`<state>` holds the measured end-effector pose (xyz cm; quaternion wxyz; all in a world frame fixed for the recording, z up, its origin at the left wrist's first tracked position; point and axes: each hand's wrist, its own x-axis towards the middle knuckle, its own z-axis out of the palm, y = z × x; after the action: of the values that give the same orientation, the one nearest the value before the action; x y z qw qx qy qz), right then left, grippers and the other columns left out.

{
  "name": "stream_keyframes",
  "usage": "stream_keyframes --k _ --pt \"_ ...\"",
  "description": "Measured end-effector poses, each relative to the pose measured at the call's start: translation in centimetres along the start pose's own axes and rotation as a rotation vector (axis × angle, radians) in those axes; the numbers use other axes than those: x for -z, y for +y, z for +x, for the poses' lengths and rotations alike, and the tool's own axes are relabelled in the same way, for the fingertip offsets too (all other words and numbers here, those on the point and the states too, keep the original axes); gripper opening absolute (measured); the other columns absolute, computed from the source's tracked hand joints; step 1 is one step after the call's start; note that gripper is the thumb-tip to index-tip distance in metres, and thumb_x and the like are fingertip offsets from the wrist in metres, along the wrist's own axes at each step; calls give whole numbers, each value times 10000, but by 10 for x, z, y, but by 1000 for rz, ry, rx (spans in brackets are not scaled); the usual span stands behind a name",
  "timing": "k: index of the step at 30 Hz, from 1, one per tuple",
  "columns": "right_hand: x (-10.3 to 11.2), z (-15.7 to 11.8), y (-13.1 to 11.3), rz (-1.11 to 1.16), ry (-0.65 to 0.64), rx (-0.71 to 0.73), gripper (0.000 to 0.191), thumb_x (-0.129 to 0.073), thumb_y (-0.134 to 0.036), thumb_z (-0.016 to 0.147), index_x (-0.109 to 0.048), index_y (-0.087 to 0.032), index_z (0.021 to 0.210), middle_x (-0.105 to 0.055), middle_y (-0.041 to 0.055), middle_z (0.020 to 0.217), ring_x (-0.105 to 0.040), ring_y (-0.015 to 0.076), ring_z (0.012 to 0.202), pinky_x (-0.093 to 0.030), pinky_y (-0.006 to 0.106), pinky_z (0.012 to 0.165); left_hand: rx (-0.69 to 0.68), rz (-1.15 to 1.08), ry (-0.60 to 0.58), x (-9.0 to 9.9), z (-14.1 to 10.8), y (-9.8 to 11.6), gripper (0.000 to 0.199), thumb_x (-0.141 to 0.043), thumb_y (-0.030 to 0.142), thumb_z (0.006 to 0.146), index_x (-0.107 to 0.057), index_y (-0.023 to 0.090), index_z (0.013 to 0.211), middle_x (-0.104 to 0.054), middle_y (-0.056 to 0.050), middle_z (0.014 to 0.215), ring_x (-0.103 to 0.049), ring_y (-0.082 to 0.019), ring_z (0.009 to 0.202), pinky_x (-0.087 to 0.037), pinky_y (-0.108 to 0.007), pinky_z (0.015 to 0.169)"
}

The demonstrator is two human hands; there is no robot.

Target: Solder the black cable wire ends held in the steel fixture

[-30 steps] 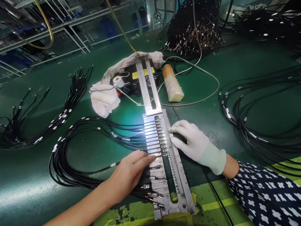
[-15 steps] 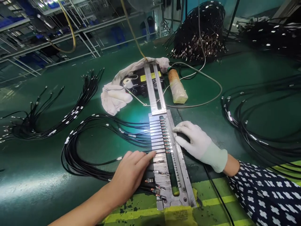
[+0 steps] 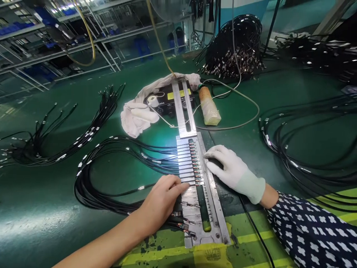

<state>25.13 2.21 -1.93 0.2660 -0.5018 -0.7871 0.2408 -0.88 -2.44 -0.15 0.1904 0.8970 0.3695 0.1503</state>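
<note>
A long slotted metal fixture (image 3: 192,203) lies on the green table, with black cables (image 3: 164,148) laid side by side across its upper part. Their stripped ends (image 3: 196,163), showing small coloured wires and metal connectors, sit along the middle slot. My bare left hand (image 3: 167,193) is bent over the fixture's left edge, thumb and forefinger closed on a black cable at the lowest filled slot. Several loose cable ends (image 3: 188,227) lie below it. My right hand (image 3: 230,169), in a white glove, grips the fixture's right edge with curved fingers; its far fingertips are hidden.
Behind the fixture stand a black control box (image 3: 167,98), a white cloth (image 3: 136,115) and a wrapped bottle-like object (image 3: 209,108). Cable bundles lie at left (image 3: 92,128), right (image 3: 284,149) and far back (image 3: 237,44). Yellow tape (image 3: 212,255) marks the near edge.
My left hand has shifted slightly right and down along the cable, its forefinger now bent and its thumb forward. My right hand stays at the fixture's edge. The camera view has shifted slightly.
</note>
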Motion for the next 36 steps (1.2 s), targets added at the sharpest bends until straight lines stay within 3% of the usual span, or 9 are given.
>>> stream_keyframes --k 11,15,20,25,30,36 --pt "-1 2 2 32 2 9 143 -528 -211 929 -613 -242 1039 -615 44 1067 -586 217 1001 -446 410 903 -66 -31 -42 1 11 -2 244 -374 120 988 -530 156 1171 -581 -83 1004 -502 -172 878 -445 -300 765" --pt "0 3 2 48 11 23 152 -521 -211 930 -608 -244 1050 -619 52 1059 -587 223 1004 -450 418 901 -56 89 -10 -3 0 -3 306 -402 95 963 -544 167 1224 -547 -81 955 -475 -185 834 -416 -314 710" --pt "-1 5 0 31 13 -1 124 -536 -206 920 -616 -236 1009 -618 43 1048 -589 213 981 -448 410 888 -67 205 -58 -8 -14 2 419 -332 72 963 -431 106 1368 -562 -88 900 -446 -189 748 -397 -313 645" --pt "-1 4 -1 6 10 -14 130 -529 -220 928 -619 -239 1020 -616 42 1060 -588 216 982 -450 402 882 -3 237 -76 -6 -3 9 294 -347 177 997 -553 156 1205 -562 -53 810 -449 -186 688 -353 -308 587" --pt "-1 1 0 -7 13 6 165 -525 -245 937 -622 -236 1070 -614 48 1077 -585 217 987 -451 403 892 90 125 -40 -2 8 14 201 -376 207 1004 -574 178 1023 -565 -61 923 -496 -191 839 -437 -319 729" --pt "-1 1 1 7 9 9 156 -518 -251 941 -623 -235 1054 -618 49 1062 -590 222 987 -451 413 890 163 208 -180 7 6 11 160 -390 109 955 -528 181 919 -541 -46 892 -488 -200 818 -448 -336 723"
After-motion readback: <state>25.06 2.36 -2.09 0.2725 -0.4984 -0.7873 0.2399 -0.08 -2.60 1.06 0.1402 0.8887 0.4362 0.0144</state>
